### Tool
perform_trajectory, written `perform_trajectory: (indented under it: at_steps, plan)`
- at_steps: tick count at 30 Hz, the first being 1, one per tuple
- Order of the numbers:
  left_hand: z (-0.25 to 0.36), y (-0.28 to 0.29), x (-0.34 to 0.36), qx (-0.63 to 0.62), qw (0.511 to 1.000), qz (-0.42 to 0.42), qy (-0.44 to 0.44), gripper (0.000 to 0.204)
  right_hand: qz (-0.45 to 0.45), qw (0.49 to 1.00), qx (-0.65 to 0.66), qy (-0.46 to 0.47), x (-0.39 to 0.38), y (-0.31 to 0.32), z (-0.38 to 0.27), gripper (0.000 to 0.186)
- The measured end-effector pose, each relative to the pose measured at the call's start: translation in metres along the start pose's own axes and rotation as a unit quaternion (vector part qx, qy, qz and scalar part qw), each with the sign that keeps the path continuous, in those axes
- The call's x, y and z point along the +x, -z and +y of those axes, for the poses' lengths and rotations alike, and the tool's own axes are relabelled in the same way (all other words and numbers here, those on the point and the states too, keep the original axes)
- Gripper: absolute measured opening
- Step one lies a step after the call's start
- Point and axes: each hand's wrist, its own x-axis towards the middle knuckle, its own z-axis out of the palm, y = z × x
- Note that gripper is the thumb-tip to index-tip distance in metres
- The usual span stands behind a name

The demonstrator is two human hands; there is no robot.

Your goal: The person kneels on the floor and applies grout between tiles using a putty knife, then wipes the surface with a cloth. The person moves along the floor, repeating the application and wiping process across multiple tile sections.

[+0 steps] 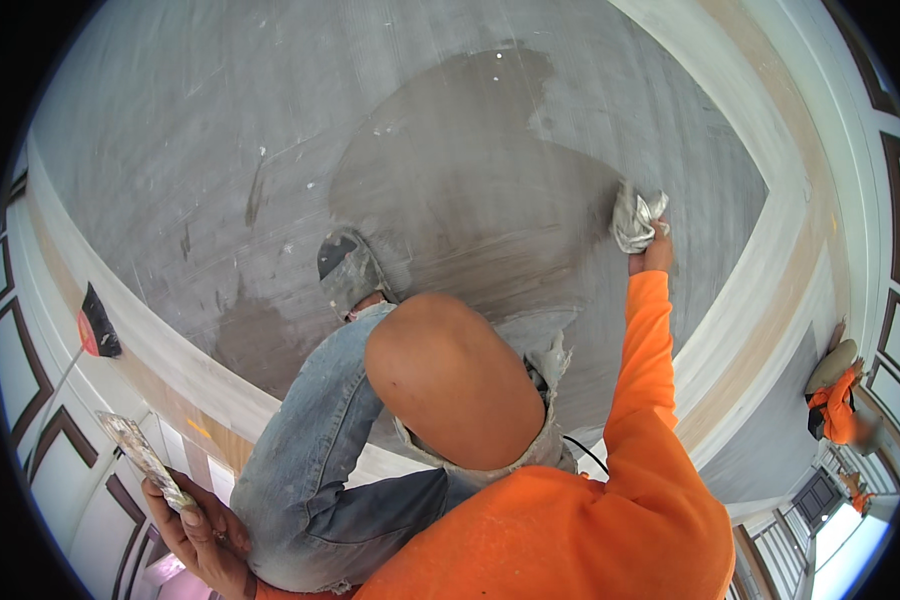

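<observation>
At the right, my right hand [658, 245] is closed on a crumpled whitish rag [634, 218], which is pressed against the grey floor [450, 90]. The rag lies at the right edge of a wide dark, damp-looking patch [460, 190]. My left hand [205, 535] is at the lower left beside my bent leg, its fingers wrapped round a flat putty knife [145, 458]. Whitish stains cover the knife, and it is held up off the floor.
My shoe [355, 272] stands on the grey floor. White and tan bands [810, 190] border it. At the left is a red and black head on a long pole [98, 325]. Far right, a person in orange [836, 408] is low down, with another person [856, 492] beyond, near a railing.
</observation>
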Motion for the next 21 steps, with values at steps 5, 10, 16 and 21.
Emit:
perform_trajectory:
  at_steps: [5, 10, 16, 21]
  plan:
    - [0.000, 0.009, 0.005, -0.003, 0.999, -0.042, -0.002, 0.070, -0.073, 0.979, 0.153, -0.109, -0.025, -0.013, -0.045, 0.052]
    - [0.000, 0.013, 0.003, 0.006, 0.999, -0.041, -0.004, 0.068, 0.086, 0.972, -0.173, -0.132, -0.002, 0.066, -0.015, 0.063]
    - [-0.009, 0.019, 0.008, 0.008, 0.998, -0.065, 0.008, 0.065, 0.159, 0.807, -0.527, 0.214, 0.022, 0.102, 0.040, 0.079]
    - [-0.016, 0.017, 0.008, 0.008, 0.998, -0.054, 0.036, 0.064, 0.160, 0.659, -0.695, 0.239, 0.017, -0.026, 0.092, 0.088]
